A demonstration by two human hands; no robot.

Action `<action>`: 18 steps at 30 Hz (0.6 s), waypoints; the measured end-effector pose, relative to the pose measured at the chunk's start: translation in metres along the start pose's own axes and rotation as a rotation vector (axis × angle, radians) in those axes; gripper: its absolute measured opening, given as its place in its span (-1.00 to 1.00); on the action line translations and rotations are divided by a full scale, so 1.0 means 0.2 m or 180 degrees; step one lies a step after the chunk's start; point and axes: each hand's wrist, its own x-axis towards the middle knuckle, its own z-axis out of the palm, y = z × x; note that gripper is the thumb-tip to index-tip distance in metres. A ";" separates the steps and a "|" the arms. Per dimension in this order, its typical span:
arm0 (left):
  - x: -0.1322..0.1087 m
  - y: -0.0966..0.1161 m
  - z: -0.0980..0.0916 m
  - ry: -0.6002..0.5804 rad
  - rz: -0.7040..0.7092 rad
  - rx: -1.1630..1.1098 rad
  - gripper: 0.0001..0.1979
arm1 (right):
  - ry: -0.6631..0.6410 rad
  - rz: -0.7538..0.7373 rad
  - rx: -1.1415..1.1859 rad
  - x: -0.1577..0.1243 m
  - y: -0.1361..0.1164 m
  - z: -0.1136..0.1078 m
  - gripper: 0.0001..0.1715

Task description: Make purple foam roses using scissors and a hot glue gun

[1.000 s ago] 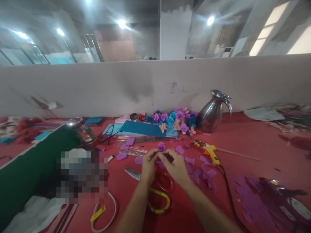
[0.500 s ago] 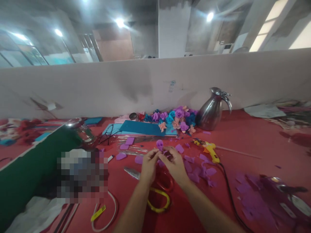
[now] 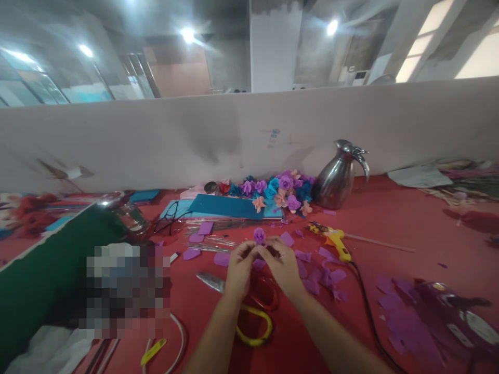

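A small purple paper flower (image 3: 259, 236) stands upright between my hands, its base pinched in both sets of fingertips. My left hand (image 3: 240, 262) is closed on it from the left. From the right, my right hand (image 3: 281, 261) grips the same base, with its fingers curled. The flower's lower end is hidden by the fingers. Under my wrists lies a pair of scissors (image 3: 254, 325) with red and yellow handles, its blade pointing to the left. Cut purple paper petals (image 3: 312, 285) are scattered on the red table (image 3: 343, 332) around my hands.
A yellow glue gun (image 3: 340, 245) with a black cord lies to the right. Behind it stands a metal jug (image 3: 335, 176) beside a pile of finished paper flowers (image 3: 286, 183). Blue sheets (image 3: 226, 205), eyeglasses (image 3: 170, 217) and a glass jar (image 3: 134, 218) lie left of centre. A green panel (image 3: 50, 265) borders the left.
The purple flower has turned in my fingers and now shows its petals spread more openly. Both hands remain almost where they were; the view has shifted slightly.
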 end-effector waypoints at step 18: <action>0.07 0.16 -0.19 0.1139 0.0425 -0.1089 -0.70 | -0.0602 -0.0438 -0.2255 0.04 0.11 -0.08 -0.81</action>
